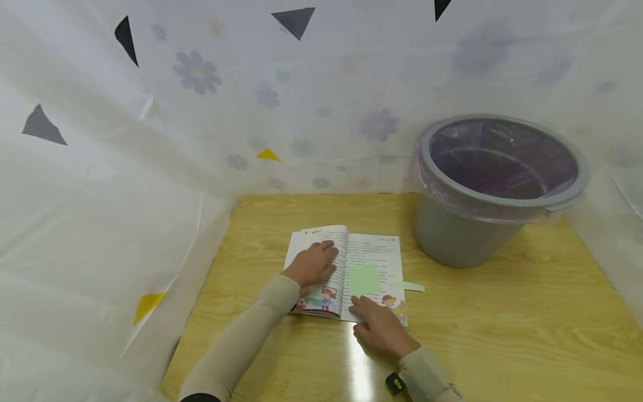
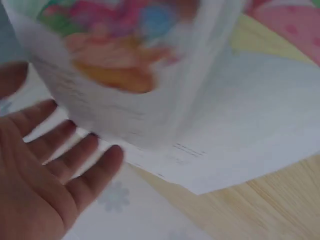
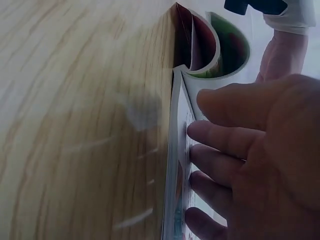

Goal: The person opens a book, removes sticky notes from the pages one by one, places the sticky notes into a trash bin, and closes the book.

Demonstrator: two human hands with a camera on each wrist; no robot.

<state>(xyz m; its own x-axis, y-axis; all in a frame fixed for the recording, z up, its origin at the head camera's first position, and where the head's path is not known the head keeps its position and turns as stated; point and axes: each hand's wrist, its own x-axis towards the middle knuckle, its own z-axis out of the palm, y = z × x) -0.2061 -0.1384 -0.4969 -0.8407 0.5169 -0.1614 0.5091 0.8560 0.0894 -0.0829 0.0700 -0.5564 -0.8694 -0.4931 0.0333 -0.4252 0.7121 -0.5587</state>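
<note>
An illustrated booklet (image 1: 374, 245) lies spread on the wooden table, its left-hand pages bowed up beside the spine. Across those left pages rests my left hand (image 1: 312, 264); in the left wrist view its fingers (image 2: 100, 165) are spread along the page edges, where the pages are blurred. My right hand (image 1: 380, 325) touches the lower part of the right page, with its fingers (image 3: 215, 155) extended in the right wrist view. A pale green sticky note (image 1: 364, 279) is on that right page, just above my right fingertips. A light green strip (image 1: 413, 286) sticks out past the booklet's right edge.
A grey bin (image 1: 452, 234) with a purple-tinted plastic liner stands on the table at the back right. White patterned sheeting (image 1: 321, 100) closes off the back and both sides. A small black object (image 1: 395, 383) sits by my right wrist.
</note>
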